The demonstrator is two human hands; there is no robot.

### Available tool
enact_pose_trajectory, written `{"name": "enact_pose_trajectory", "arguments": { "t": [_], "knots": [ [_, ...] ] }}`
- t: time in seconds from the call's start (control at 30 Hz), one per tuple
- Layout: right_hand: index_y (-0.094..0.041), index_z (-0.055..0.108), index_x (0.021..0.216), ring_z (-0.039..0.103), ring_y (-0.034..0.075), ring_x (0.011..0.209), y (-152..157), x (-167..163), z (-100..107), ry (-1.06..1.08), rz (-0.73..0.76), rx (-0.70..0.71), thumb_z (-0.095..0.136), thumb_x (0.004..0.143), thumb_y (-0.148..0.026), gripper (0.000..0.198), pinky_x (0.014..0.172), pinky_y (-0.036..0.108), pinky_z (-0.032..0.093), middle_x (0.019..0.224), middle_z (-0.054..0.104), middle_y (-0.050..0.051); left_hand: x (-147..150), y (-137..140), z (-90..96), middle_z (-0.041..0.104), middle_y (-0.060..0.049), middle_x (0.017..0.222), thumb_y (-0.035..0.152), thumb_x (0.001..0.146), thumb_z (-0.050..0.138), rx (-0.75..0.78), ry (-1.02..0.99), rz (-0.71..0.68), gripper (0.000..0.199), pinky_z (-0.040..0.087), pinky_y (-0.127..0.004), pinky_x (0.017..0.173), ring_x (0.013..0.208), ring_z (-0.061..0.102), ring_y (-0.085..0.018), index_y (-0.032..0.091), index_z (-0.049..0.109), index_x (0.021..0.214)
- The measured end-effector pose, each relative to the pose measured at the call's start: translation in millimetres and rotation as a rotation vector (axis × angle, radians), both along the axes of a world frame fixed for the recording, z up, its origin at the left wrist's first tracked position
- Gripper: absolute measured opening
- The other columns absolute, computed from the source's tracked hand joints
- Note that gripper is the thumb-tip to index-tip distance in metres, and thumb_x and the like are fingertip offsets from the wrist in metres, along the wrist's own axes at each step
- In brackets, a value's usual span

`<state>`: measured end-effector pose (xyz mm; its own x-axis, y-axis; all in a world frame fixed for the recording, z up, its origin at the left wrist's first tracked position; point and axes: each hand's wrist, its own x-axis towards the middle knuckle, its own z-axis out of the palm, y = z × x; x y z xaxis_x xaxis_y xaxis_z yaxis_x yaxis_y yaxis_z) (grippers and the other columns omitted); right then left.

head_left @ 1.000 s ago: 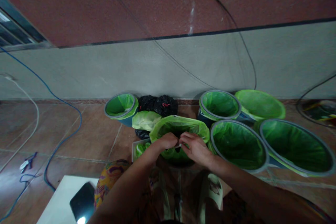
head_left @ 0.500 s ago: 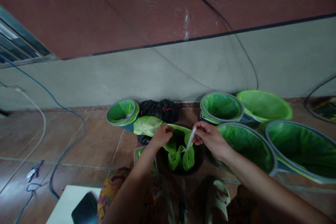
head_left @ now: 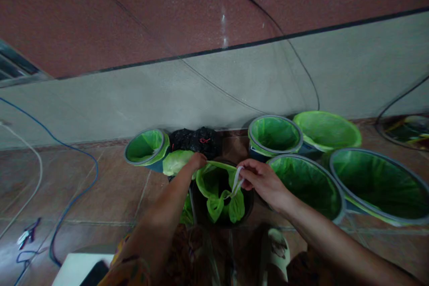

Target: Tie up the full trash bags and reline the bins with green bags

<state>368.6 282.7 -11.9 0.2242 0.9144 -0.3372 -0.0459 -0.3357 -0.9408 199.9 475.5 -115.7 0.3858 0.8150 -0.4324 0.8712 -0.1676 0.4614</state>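
Note:
A dark bin (head_left: 250,208) stands on the floor in front of me with a green bin liner (head_left: 214,174) bunched in its mouth. My left hand (head_left: 197,161) pinches the liner's edge on the far left side, pulling the rim taut. My right hand (head_left: 259,176) is closed on a white drawstring (head_left: 237,179), looped at the liner's right side. The string's lower end runs to two gathered green tufts near the front of the bin. The bottom of the liner is too dark to make out.
Lined bins stand at right, among them a grey-rimmed bin (head_left: 275,148) and a large bin (head_left: 335,221). At left are a smaller lined bin (head_left: 161,154) and black garbage bags (head_left: 204,143). A blue cable (head_left: 95,174) crosses the tiles near a white stool (head_left: 75,268).
My left hand has moved left and away from me, stretching the liner's edge wider. My right hand still grips the drawstring. The camera view has shifted slightly right.

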Motion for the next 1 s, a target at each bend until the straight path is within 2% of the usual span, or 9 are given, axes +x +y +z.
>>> {"name": "enact_pose_trajectory", "arguments": {
  "t": [0.17, 0.3, 0.5, 0.57, 0.63, 0.7, 0.8, 0.9, 1.0],
  "knots": [
    [-0.018, 0.063, 0.081, 0.052, 0.008, 0.050, 1.8, 3.6, -6.3, 0.003, -0.012, 0.059, 0.057, 0.072, -0.032, 0.018, 0.049, 0.020, 0.042, 0.061, 0.057, -0.004, -4.9, 0.0, 15.7, 0.073, -0.004, 0.086, 0.014, 0.072, 0.060, 0.051, -0.089, 0.036, 0.026, 0.047, -0.023, 0.072, 0.078, 0.064, -0.016, 0.016, 0.075, 0.093],
    [-0.018, 0.066, 0.080, 0.049, 0.008, 0.047, 3.1, 8.6, -9.5, -0.060, 0.002, 0.144, 0.058, 0.074, -0.034, 0.019, 0.046, 0.021, 0.036, 0.054, 0.052, -0.005, -2.6, -9.8, 38.7, 0.071, 0.000, 0.076, 0.014, 0.071, 0.060, 0.090, -0.451, 0.173, 0.022, 0.047, -0.022, 0.070, 0.069, 0.061, -0.012, 0.017, 0.074, 0.087],
    [-0.018, 0.068, 0.083, 0.050, 0.010, 0.048, 2.6, 13.4, -6.7, -0.151, -0.006, 0.211, 0.058, 0.077, -0.037, 0.022, 0.048, 0.023, 0.038, 0.057, 0.056, -0.004, -4.1, -54.6, 114.5, 0.069, 0.001, 0.075, 0.020, 0.069, 0.069, -0.021, -0.931, 0.055, 0.016, 0.046, -0.022, 0.069, 0.068, 0.058, -0.010, 0.017, 0.073, 0.084],
    [-0.018, 0.067, 0.082, 0.050, 0.009, 0.049, 4.9, 13.1, -5.4, -0.140, -0.022, 0.235, 0.058, 0.077, -0.038, 0.023, 0.049, 0.023, 0.039, 0.057, 0.056, -0.004, -4.9, -74.2, 139.4, 0.069, 0.000, 0.078, 0.023, 0.070, 0.072, -0.053, -0.996, -0.016, 0.020, 0.046, -0.022, 0.068, 0.069, 0.059, -0.010, 0.017, 0.072, 0.089],
    [-0.018, 0.065, 0.080, 0.051, 0.010, 0.050, 8.5, 12.2, -2.9, -0.117, -0.052, 0.272, 0.058, 0.077, -0.040, 0.023, 0.050, 0.023, 0.039, 0.058, 0.057, -0.004, -5.3, -90.7, 153.9, 0.070, -0.002, 0.080, 0.025, 0.072, 0.073, -0.074, -1.006, -0.089, 0.021, 0.047, -0.022, 0.068, 0.072, 0.060, -0.011, 0.017, 0.072, 0.092],
    [-0.018, 0.064, 0.079, 0.052, 0.010, 0.051, 12.2, 10.6, 1.7, -0.091, -0.083, 0.291, 0.059, 0.077, -0.042, 0.025, 0.050, 0.022, 0.040, 0.057, 0.057, -0.003, -4.9, -101.2, 155.7, 0.070, -0.002, 0.080, 0.026, 0.073, 0.073, -0.087, -1.008, -0.112, 0.021, 0.047, -0.022, 0.068, 0.073, 0.061, -0.011, 0.017, 0.072, 0.092],
    [-0.018, 0.062, 0.080, 0.055, 0.011, 0.052, 16.0, 7.0, 11.7, -0.013, -0.091, 0.291, 0.059, 0.077, -0.045, 0.028, 0.048, 0.022, 0.041, 0.058, 0.058, -0.003, -3.6, -105.1, 143.7, 0.070, -0.001, 0.078, 0.026, 0.072, 0.074, -0.076, -1.034, -0.045, 0.018, 0.047, -0.022, 0.068, 0.071, 0.060, -0.010, 0.016, 0.072, 0.088],
    [-0.017, 0.058, 0.079, 0.053, 0.010, 0.050, 17.0, 1.5, 20.1, 0.114, -0.030, 0.283, 0.057, 0.077, -0.045, 0.027, 0.046, 0.022, 0.041, 0.063, 0.060, -0.002, -2.6, -101.0, 132.4, 0.070, -0.001, 0.080, 0.027, 0.073, 0.074, -0.049, -1.069, 0.029, 0.019, 0.047, -0.022, 0.069, 0.072, 0.061, -0.010, 0.017, 0.072, 0.089],
    [-0.018, 0.057, 0.087, 0.048, 0.008, 0.045, 17.2, -5.0, 22.2, 0.141, 0.045, 0.233, 0.057, 0.075, -0.035, 0.022, 0.044, 0.021, 0.038, 0.059, 0.056, -0.005, -2.0, -97.4, 129.9, 0.070, -0.002, 0.082, 0.028, 0.073, 0.073, -0.054, -1.105, 0.023, 0.020, 0.047, -0.023, 0.072, 0.075, 0.061, -0.012, 0.017, 0.072, 0.090]
  ]
}}
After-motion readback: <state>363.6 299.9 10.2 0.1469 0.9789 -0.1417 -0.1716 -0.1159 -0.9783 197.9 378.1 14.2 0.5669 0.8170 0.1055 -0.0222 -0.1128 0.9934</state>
